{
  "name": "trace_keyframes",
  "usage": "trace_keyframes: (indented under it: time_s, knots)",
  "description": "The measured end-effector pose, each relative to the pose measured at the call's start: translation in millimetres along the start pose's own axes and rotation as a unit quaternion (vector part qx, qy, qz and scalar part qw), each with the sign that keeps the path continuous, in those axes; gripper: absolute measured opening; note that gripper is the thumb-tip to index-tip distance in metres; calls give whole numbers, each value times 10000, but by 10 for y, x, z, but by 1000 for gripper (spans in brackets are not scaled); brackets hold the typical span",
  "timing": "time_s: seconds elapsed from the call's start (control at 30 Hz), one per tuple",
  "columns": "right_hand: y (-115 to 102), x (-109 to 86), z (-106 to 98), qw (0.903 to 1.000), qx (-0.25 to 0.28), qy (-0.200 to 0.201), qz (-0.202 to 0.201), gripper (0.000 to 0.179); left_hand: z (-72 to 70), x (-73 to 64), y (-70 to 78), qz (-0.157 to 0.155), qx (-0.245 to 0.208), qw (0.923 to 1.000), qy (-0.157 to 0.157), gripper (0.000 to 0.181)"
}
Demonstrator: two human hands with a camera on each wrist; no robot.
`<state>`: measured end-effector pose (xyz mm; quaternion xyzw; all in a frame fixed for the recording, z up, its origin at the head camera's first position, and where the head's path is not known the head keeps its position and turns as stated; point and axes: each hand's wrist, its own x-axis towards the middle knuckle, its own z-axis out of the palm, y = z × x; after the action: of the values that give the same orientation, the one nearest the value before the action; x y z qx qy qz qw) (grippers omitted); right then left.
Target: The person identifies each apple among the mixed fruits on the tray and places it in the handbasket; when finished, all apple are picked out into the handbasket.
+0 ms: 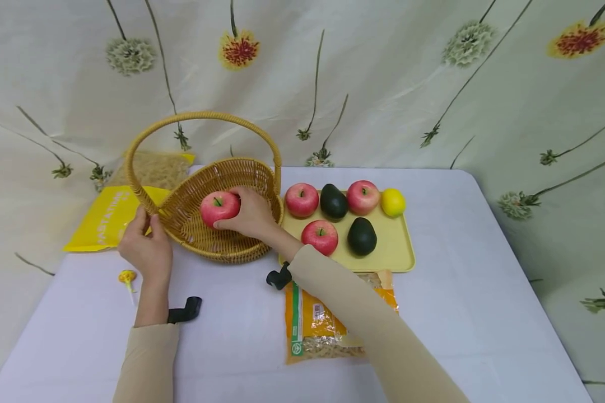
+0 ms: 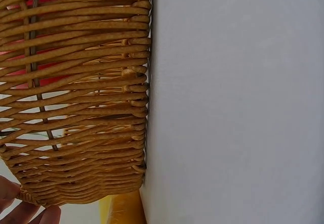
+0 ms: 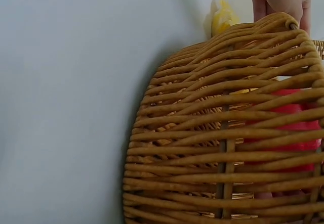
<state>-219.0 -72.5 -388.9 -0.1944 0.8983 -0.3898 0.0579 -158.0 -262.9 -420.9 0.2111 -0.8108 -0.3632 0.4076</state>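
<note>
My right hand point(image 1: 252, 212) grips a red apple point(image 1: 219, 208) inside the opening of a wicker basket point(image 1: 227, 254). Through the weave in the right wrist view, the red of the apple point(image 3: 288, 128) shows. At the basket's left side, my left hand point(image 1: 148, 246) pinches the rim by the foot of the tall arched handle point(image 1: 209, 115). In the left wrist view, only fingertips point(image 2: 20, 216) appear at the rim. To the right, a pale yellow tray point(image 1: 395, 246) bears several fruits: red apples point(image 1: 320, 236), dark green avocados point(image 1: 362, 236) and a yellow lemon point(image 1: 393, 202).
A yellow pasta bag point(image 1: 111, 218) lies left of the basket, with another clear-fronted bag point(image 1: 156, 169) behind. An orange pasta bag point(image 1: 317, 324) lies before the tray, partly under my right sleeve. A small yellow lollipop-like thing point(image 1: 128, 277) rests beside my left wrist. A flowered cloth hangs behind the table.
</note>
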Motion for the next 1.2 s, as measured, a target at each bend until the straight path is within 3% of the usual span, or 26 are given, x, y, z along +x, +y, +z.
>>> trace_keyframes:
  time_s: [0.7, 1.2]
  knots:
    - [31, 50, 37, 9973, -222, -647, 275, 76, -16, -19, 47, -80, -115, 9999, 47, 27]
    - [54, 53, 39, 9959, -227, -841, 236, 73, -8, -5, 32, -94, -125, 9999, 43, 24]
